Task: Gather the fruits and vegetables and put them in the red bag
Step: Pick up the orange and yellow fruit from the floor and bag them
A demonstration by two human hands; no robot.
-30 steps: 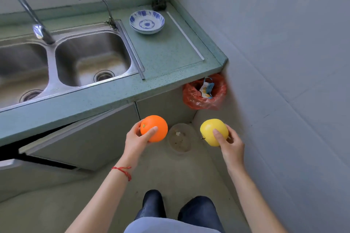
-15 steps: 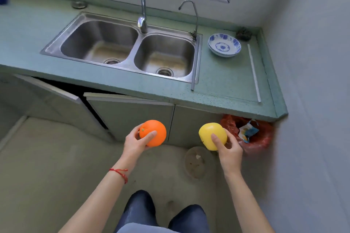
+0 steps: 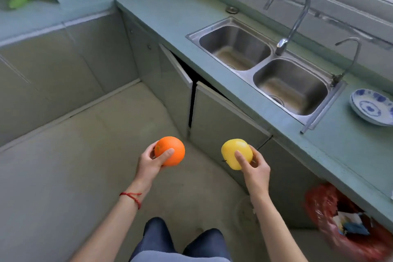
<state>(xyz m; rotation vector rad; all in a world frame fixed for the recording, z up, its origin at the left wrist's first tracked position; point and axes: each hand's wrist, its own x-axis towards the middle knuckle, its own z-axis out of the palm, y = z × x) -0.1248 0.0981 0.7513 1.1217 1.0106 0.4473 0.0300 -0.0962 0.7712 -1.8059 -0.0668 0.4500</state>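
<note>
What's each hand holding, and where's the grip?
Left hand holds the orange, thumb across its near face, fingers behind. Right hand holds the yellow apple likewise, gripped from its near right side.

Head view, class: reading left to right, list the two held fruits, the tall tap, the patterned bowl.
orange in the left hand → yellow apple in the right hand → tall tap → patterned bowl

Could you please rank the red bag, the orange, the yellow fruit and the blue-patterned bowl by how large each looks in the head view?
1. red bag
2. blue-patterned bowl, partly cut off
3. orange and yellow fruit: alike, no ranking
</note>
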